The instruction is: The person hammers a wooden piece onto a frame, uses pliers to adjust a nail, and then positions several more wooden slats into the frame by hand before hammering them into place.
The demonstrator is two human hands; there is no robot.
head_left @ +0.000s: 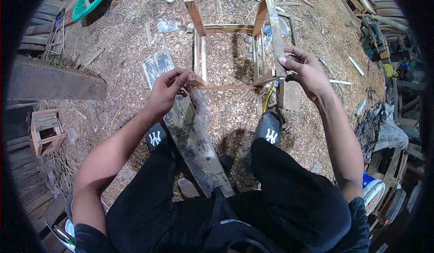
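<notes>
The right hand pinches the near end of a strip at one o'clock; the left hand pinches the frame's leg at twelve. A loosened right thumb could drop the strip.

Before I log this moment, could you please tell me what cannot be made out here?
All in the head view:
- Left hand: what exactly its fingers pinch at the frame; too small.
- Yellow thing: what it is; small, partly covered.
- Plank: near end hidden by the lap.
- Green tub: cut off by the top edge.
</notes>
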